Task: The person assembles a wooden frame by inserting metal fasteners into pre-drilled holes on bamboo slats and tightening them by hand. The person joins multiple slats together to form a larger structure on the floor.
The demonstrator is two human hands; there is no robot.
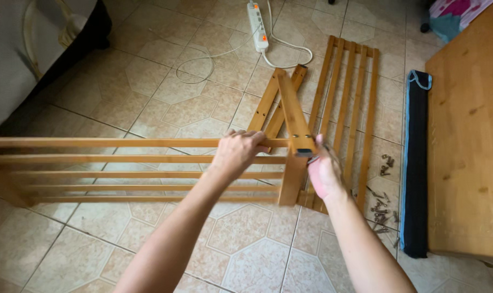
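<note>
A slatted wooden shelf frame [94, 173] is held on edge above the tiled floor. My left hand [236, 153] grips its top rail near the right end. A wooden leg post [294, 116] is joined at that end. My right hand [323, 172] is closed at the post's joint, around a small dark metal tool that is mostly hidden. A second slatted shelf panel [350, 97] lies flat on the floor behind, and two loose wooden bars [267, 103] lie crossed beside it.
Loose screws and fittings [381, 209] are scattered on the tiles at right, next to a long black bag [417, 163] and a wooden tabletop [469, 135]. A white power strip [257, 21] with its cord lies at the top. A grey sofa [18, 59] stands at far left.
</note>
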